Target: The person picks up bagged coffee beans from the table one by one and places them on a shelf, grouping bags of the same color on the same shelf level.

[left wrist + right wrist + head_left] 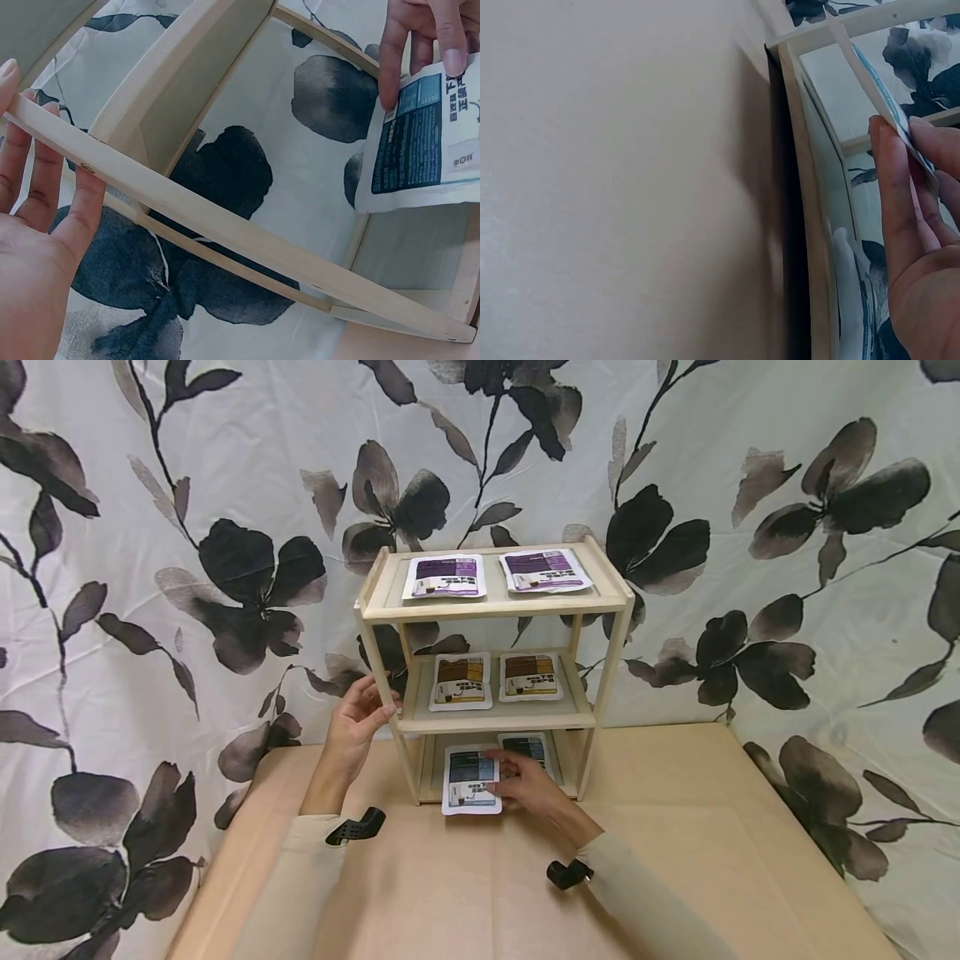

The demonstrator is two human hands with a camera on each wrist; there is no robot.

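Note:
A wooden three-tier shelf (pixel 495 723) stands on the table. My left hand (pixel 358 714) holds its left front post (pixel 172 191), thumb on one side and fingers on the other. Between thumb and fingers, my right hand (pixel 528 785) pinches the right edge of a white pouch with a blue label (pixel 471 781). That pouch is tilted up at the front of the bottom tier, overlapping its front rail in the head view. In the right wrist view the pouch (pixel 877 90) shows edge-on. A second blue-label pouch (pixel 528 745) lies on the bottom tier, partly hidden by my right hand.
Two purple-label pouches (pixel 446 577) lie on the top tier, and two brown-label pouches (pixel 461 682) on the middle one. Behind the shelf hangs a floral curtain (pixel 750 635). The tan table (pixel 675 827) extends in front and to both sides.

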